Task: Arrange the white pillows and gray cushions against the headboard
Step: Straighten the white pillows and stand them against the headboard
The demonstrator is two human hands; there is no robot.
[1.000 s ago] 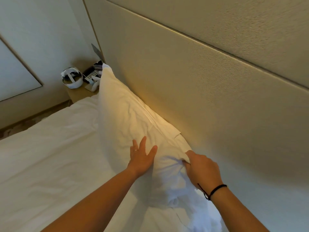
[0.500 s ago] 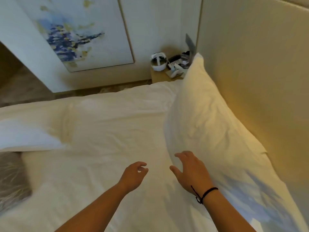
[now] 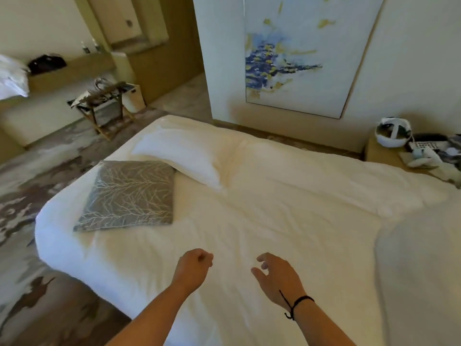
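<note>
A gray cushion (image 3: 129,196) with a pale branch pattern lies flat near the foot corner of the white bed (image 3: 287,208). Just beyond it, a white pillow (image 3: 184,156) lies flat, its near edge touching the cushion. Part of another white pillow (image 3: 421,270) shows at the right edge. My left hand (image 3: 194,265) hovers over the duvet with its fingers curled and holding nothing. My right hand (image 3: 277,275), a black cord on its wrist, hovers beside it with loosely bent fingers, also empty. The headboard is out of view.
A bedside table (image 3: 384,156) at the far right carries a white headset (image 3: 393,132), a phone and small items. A painting (image 3: 299,56) hangs on the far wall. A folding luggage rack (image 3: 102,103) stands on the patterned floor left of the bed.
Both hands let go of the pillow propped at the headboard and hang free. My view swung left, away from the headboard, and the cushion and flat pillow came into sight.
</note>
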